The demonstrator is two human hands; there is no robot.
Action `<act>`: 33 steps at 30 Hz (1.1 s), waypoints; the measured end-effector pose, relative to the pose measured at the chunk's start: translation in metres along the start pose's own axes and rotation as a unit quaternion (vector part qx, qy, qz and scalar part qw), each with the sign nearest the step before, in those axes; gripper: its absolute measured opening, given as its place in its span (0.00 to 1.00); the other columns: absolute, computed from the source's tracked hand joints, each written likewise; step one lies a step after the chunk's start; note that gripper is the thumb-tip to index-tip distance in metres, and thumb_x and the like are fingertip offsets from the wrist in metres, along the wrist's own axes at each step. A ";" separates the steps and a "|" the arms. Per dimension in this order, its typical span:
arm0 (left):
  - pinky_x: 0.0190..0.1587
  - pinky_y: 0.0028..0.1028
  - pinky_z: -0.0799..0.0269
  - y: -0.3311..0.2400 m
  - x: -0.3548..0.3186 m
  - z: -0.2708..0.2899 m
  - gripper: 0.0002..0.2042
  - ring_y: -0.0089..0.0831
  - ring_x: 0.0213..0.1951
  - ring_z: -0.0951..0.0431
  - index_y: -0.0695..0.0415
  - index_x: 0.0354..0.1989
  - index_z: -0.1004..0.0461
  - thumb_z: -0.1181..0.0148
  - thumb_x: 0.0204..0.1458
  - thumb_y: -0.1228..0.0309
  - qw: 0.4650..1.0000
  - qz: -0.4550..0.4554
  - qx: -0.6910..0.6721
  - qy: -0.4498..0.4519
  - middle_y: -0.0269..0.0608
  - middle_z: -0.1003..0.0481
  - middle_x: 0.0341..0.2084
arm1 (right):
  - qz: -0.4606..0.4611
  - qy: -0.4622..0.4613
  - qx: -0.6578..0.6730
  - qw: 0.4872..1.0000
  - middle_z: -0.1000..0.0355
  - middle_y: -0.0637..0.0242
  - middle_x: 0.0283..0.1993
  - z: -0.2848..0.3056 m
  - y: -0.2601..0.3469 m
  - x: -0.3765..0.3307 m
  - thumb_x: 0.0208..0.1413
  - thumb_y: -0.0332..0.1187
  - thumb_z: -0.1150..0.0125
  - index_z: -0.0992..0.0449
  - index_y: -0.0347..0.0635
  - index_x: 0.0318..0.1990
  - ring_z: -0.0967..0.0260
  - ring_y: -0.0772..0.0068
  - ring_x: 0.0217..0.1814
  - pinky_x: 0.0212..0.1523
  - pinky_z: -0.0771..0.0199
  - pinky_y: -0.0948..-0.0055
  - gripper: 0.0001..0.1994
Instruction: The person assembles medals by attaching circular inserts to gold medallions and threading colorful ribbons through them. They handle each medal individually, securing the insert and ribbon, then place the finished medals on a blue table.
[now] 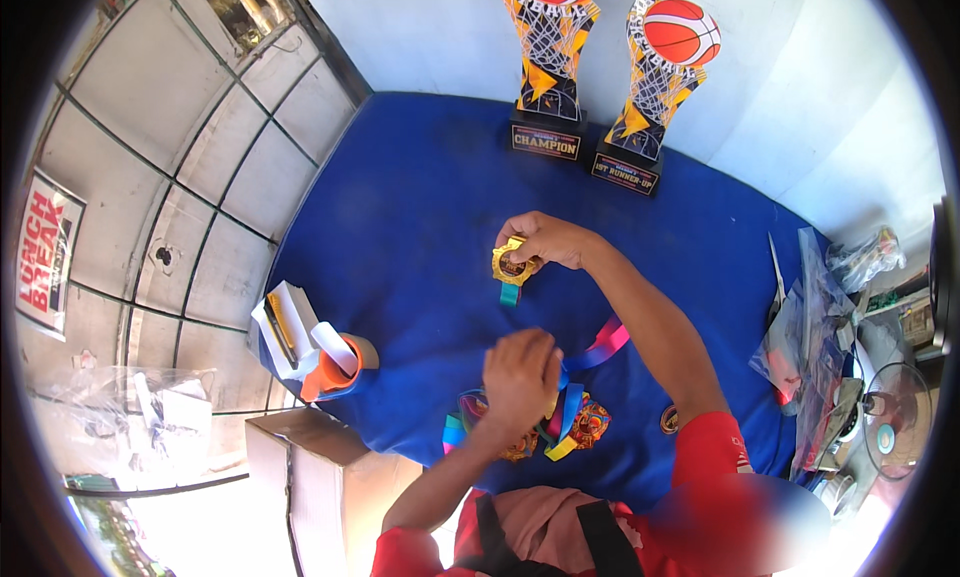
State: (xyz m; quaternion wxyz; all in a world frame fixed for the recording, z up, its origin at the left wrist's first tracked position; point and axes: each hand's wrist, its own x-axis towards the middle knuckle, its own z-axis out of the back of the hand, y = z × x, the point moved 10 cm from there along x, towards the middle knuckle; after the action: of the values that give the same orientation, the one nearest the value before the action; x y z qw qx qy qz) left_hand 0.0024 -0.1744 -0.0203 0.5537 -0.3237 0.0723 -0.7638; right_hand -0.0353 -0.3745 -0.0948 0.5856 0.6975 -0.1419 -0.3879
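My right hand (553, 241) pinches a gold medal (512, 263) above the middle of the blue-covered table. A short teal piece of ribbon (510, 294) hangs below that medal. Nearer to me, my left hand (520, 382) is over a small pile of medals and ribbons; its fingers are smeared by motion, and I cannot make out whether they grip anything. Beside it lies a multicoloured medal (591, 423) with blue and yellow ribbon around it. A pink and purple ribbon (606, 343) stretches from near my left hand toward my right forearm. A small round disc (669, 419) rests by my right sleeve.
Two basketball trophies, one on the left (549, 67) and one on the right (650, 97), stand at the back. At left are a white box (290, 322) with pens and an orange cup (335, 369). A cardboard box (325, 467) sits below. Scissors (776, 267) and plastic bags (810, 347) crowd the right edge.
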 end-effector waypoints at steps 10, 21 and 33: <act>0.46 0.44 0.24 0.089 0.046 -0.020 0.18 0.51 0.46 0.22 0.61 0.51 0.25 0.32 0.51 0.73 0.994 0.096 0.048 0.002 0.48 0.23 0.45 | 0.040 -0.085 -0.071 0.993 0.22 0.59 0.44 0.010 -0.005 0.000 0.51 0.22 0.36 0.21 0.36 0.48 0.22 0.64 0.45 0.41 0.20 0.65 0.15; 0.46 0.39 0.25 0.091 0.059 -0.029 0.11 0.41 0.46 0.21 0.59 0.46 0.20 0.36 0.55 0.73 0.989 -0.018 0.147 -0.021 0.43 0.23 0.46 | 0.107 -0.247 -0.417 0.868 0.25 0.56 0.49 0.012 0.031 0.009 0.51 0.26 0.36 0.16 0.45 0.47 0.27 0.50 0.51 0.54 0.23 0.57 0.15; 0.58 0.45 0.30 0.081 0.055 -0.027 0.17 0.41 0.64 0.28 0.62 0.54 0.21 0.39 0.59 0.66 0.980 -0.041 0.182 0.068 0.46 0.24 0.57 | 0.036 -0.261 -0.437 0.860 0.27 0.63 0.53 0.018 0.026 0.005 0.50 0.32 0.31 0.15 0.51 0.47 0.28 0.53 0.56 0.57 0.23 0.57 0.15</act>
State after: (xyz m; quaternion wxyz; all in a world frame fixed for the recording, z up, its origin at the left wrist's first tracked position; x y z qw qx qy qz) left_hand 0.0418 -0.2607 -0.0568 0.5656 -0.1677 -0.0439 -0.8062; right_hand -0.0380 -0.3975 -0.0727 0.7852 0.2376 -0.1310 -0.5566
